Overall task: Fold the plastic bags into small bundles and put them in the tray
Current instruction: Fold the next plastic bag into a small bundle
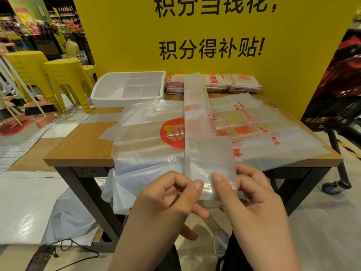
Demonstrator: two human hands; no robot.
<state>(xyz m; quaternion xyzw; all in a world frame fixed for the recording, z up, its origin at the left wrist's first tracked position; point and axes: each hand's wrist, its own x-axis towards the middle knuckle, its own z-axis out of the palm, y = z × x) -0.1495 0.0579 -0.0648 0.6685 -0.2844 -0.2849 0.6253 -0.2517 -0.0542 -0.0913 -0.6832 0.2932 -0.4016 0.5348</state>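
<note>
A clear plastic bag folded into a long narrow strip runs from the table's far side toward me. My left hand and my right hand both pinch its near end, thumbs on top, just past the table's front edge. Under the strip lies a pile of flat clear bags with red print, draping over the front edge. The white divided tray stands at the far left of the table, with no bundles visible in it.
Stacks of folded printed bags lie at the back against a yellow sign wall. Yellow stools stand to the left, a dark red cart to the right. Bare wooden tabletop shows at the left.
</note>
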